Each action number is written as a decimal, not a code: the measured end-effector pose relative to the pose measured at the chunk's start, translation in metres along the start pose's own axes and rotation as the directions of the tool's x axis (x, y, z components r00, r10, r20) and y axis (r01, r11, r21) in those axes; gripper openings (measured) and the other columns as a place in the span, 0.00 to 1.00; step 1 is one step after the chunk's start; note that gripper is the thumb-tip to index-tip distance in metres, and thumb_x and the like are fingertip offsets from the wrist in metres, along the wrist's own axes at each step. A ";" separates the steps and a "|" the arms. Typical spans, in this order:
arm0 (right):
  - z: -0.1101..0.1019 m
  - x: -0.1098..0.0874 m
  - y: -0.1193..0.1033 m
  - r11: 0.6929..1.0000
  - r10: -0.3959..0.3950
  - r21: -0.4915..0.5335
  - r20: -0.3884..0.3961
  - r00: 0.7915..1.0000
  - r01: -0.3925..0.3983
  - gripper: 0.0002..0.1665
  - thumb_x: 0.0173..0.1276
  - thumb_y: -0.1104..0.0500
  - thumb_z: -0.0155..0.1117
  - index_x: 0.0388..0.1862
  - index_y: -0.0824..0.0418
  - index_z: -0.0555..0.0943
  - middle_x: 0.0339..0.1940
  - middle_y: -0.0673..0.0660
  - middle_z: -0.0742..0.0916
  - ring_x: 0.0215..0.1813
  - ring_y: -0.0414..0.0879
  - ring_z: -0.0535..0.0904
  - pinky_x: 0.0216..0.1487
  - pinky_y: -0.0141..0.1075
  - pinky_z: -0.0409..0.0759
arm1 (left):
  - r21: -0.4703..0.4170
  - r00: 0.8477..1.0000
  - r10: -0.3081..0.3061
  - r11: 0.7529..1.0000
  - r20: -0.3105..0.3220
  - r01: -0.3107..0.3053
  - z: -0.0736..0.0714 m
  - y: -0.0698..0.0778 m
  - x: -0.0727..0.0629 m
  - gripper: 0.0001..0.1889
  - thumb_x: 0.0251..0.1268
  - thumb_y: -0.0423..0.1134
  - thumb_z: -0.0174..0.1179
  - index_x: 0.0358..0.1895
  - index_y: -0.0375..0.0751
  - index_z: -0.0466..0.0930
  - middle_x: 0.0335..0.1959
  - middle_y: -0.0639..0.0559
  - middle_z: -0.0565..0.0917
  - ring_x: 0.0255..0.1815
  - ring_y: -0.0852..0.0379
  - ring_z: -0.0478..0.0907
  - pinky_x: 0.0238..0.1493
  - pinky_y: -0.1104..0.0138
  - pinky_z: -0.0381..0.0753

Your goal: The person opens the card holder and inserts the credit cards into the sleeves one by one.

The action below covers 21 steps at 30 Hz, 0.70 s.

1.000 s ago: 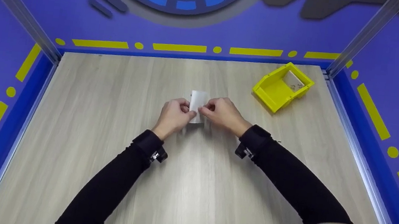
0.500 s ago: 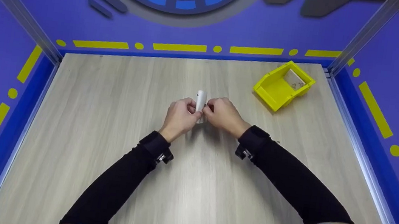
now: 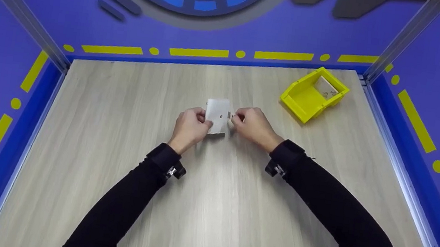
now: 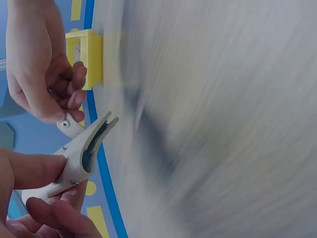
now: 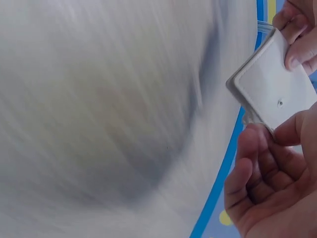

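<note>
A small white wallet [image 3: 217, 107] with a metal snap on its face is held above the tabletop. My left hand [image 3: 191, 126] grips its left side, the thumb [image 4: 42, 171] lying on the cover. On the wallet's other side, my right hand [image 3: 255, 125] pinches the snap strap [image 4: 69, 125] between thumb and finger. That strap stands away from the cover in the left wrist view. The wallet's edge gapes there, showing a dark inside. In the right wrist view the stitched cover and its snap stud [image 5: 280, 103] face the camera.
A yellow bin [image 3: 300, 104] stands at the back right of the wooden table [image 3: 131, 96], with a pale flat piece [image 3: 326, 88] inside it. Blue-purple panels [image 3: 196, 39] with yellow marks border the table at the back and both sides.
The wallet, seen narrow and edge-on half a second ago, has turned its broad face to the head camera. My left hand has shifted left and my right hand slightly right.
</note>
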State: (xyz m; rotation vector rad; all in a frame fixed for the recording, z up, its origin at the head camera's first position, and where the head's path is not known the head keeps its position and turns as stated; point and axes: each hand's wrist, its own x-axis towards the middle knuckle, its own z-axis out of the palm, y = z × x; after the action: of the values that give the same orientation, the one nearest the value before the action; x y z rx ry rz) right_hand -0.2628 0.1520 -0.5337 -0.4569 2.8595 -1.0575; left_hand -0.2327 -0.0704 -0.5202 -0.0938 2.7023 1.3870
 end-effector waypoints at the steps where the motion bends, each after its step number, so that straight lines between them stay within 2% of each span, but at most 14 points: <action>1: -0.001 0.001 0.001 1.000 0.010 -0.004 -0.004 1.000 -0.010 0.15 0.80 0.57 0.59 0.34 0.61 0.86 0.30 0.54 0.84 0.35 0.47 0.77 0.39 0.37 0.73 | 0.000 1.000 -0.003 1.000 0.000 0.003 -0.002 0.000 0.001 0.07 0.70 0.36 0.72 0.47 0.41 0.88 0.41 0.51 0.87 0.41 0.54 0.82 0.46 0.63 0.79; 6: -0.004 0.004 0.003 0.999 0.043 -0.015 -0.005 0.999 -0.043 0.15 0.81 0.55 0.58 0.40 0.62 0.87 0.34 0.56 0.85 0.38 0.49 0.78 0.42 0.39 0.74 | -0.006 1.000 0.010 1.000 0.015 -0.010 -0.009 0.001 0.002 0.07 0.70 0.34 0.71 0.47 0.40 0.88 0.41 0.50 0.87 0.42 0.54 0.82 0.47 0.64 0.78; 13: -0.005 0.004 0.005 1.000 0.022 0.016 0.006 1.000 -0.022 0.19 0.81 0.57 0.55 0.56 0.64 0.88 0.51 0.61 0.91 0.49 0.53 0.85 0.55 0.46 0.84 | -0.008 0.998 0.026 1.000 0.064 -0.026 -0.011 0.001 0.001 0.07 0.71 0.33 0.69 0.48 0.38 0.87 0.42 0.50 0.86 0.43 0.54 0.80 0.48 0.65 0.76; 21: -0.005 0.003 0.007 0.988 -0.025 0.152 0.114 0.993 0.008 0.18 0.88 0.55 0.56 0.63 0.62 0.87 0.55 0.60 0.91 0.53 0.52 0.85 0.57 0.44 0.84 | -0.013 0.989 -0.036 0.999 0.142 0.039 -0.007 -0.004 0.003 0.08 0.73 0.31 0.65 0.51 0.37 0.86 0.43 0.49 0.87 0.41 0.56 0.80 0.43 0.68 0.76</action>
State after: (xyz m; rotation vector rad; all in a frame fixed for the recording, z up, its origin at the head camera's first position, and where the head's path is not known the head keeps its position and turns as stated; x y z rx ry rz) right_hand -0.2681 0.1593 -0.5344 -0.5137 2.6559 -1.1975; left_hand -0.2353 -0.0781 -0.5197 -0.0448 2.5611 1.3500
